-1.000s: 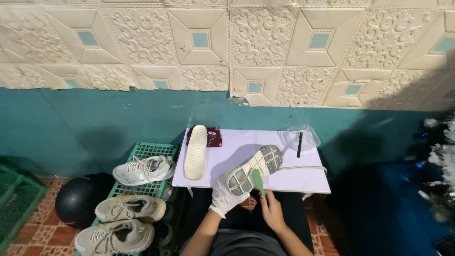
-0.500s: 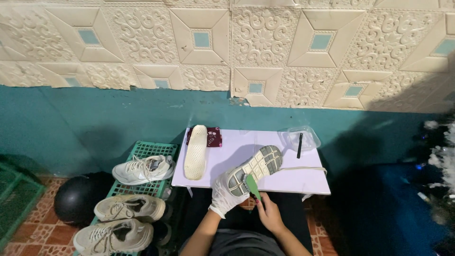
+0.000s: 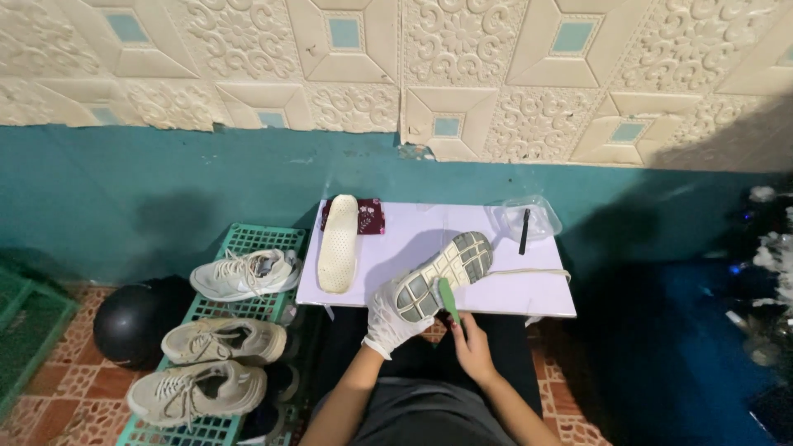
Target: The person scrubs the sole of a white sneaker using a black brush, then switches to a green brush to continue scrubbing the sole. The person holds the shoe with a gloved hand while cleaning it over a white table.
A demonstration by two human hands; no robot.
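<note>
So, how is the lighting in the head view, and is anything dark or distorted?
Head view: table and shoe evenly lit and sharp; right side of the picture falls into deep shadow; soft shadow on the teal wall; wide lens bends the edges slightly.

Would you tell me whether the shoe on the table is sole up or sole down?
Sole up: the shoe shows its grey tread, gripped by the gloved left hand.

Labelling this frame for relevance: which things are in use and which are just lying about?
In use: left hand in white glove, holding upturned shoe; right hand with green brush on its sole.

Lying about: insole, table, clear bowl, three sneakers on green crate, black ball.
</note>
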